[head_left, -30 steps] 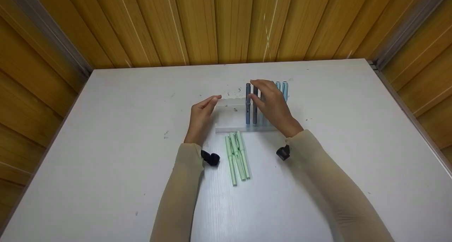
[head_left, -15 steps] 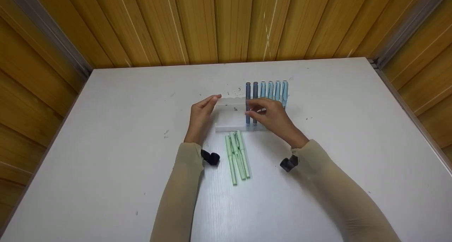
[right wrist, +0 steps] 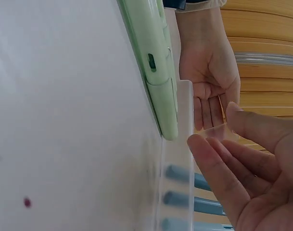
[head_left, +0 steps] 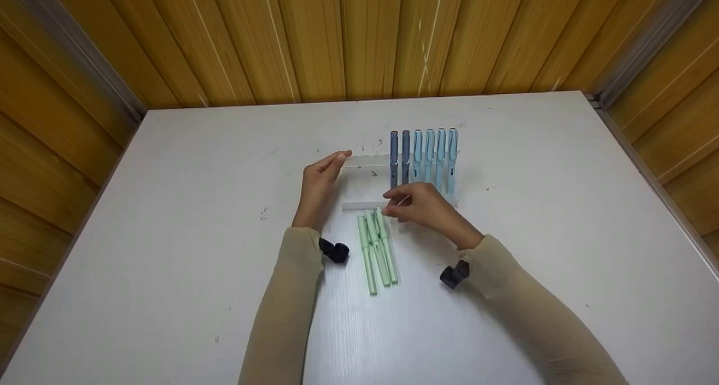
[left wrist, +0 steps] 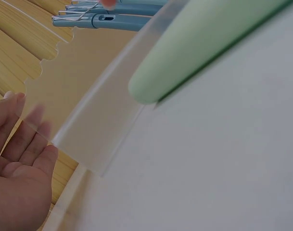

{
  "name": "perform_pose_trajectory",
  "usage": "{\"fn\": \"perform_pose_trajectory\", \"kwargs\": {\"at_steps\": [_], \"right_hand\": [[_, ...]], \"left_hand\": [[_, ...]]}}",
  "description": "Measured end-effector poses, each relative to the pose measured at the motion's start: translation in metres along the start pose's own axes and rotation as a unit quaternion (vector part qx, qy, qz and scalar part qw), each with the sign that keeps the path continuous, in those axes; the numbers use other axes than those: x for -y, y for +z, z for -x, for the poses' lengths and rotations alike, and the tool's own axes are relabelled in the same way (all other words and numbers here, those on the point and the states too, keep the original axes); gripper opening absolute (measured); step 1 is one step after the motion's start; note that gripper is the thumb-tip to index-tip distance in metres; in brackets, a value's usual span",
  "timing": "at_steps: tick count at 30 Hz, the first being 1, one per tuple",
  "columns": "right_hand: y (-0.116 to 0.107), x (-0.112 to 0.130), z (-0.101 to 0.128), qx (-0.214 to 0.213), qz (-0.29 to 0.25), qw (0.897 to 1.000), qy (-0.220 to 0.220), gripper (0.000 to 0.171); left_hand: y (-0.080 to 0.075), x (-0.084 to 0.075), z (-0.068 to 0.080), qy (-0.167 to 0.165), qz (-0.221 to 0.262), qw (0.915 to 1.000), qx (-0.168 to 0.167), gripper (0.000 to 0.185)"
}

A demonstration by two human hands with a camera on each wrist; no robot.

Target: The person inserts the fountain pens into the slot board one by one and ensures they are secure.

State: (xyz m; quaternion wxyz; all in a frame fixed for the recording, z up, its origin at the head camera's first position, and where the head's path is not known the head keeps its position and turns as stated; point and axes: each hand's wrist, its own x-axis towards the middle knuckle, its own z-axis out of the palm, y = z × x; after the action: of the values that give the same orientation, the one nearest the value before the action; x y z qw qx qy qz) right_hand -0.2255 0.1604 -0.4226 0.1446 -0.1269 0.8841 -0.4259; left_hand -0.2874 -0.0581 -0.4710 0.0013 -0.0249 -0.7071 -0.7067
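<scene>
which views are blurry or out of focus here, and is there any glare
Head view: sharp, with soft glare on the white table. Left wrist view: the green pen is close and blurred. Right wrist view: the right hand is soft; the blue pens blur behind the clear rack.

The person wears long, close-fitting sleeves of a pale beige, slightly sheer cloth on both arms, each ending at the wrist and leaving the left hand (head_left: 318, 184) and right hand (head_left: 422, 205) bare. A small black device (head_left: 335, 251) is strapped at the left wrist, and a like black device (head_left: 454, 273) sits at the right wrist. Fingernails are short and plain.
</scene>
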Motion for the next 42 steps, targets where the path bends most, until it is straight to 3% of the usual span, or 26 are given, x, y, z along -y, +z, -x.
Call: {"fn": "perform_pose_trajectory", "kwargs": {"at_steps": [14, 21, 25, 35, 42], "right_hand": [[0.019, 0.0, -0.003, 0.027, 0.038, 0.998, 0.03, 0.039], [0.025, 0.005, -0.006, 0.012, 0.088, 0.996, -0.002, 0.021], [0.026, 0.007, -0.006, 0.009, 0.099, 0.995, -0.012, 0.019], [0.021, 0.002, -0.007, 0.019, 0.114, 0.993, 0.006, 0.039], [0.015, 0.004, -0.004, 0.065, 0.103, 0.992, 0.024, 0.045]], "left_hand": [[-0.001, 0.001, 0.0, -0.006, 0.006, 1.0, -0.001, 0.038], [-0.001, 0.001, -0.001, -0.004, 0.003, 1.0, -0.002, 0.038], [-0.001, 0.0, -0.001, -0.006, 0.0, 1.0, 0.002, 0.038], [-0.001, -0.001, -0.002, 0.006, 0.006, 1.0, 0.004, 0.035], [-0.001, 0.0, -0.001, 0.006, 0.002, 1.0, 0.005, 0.034]]}}
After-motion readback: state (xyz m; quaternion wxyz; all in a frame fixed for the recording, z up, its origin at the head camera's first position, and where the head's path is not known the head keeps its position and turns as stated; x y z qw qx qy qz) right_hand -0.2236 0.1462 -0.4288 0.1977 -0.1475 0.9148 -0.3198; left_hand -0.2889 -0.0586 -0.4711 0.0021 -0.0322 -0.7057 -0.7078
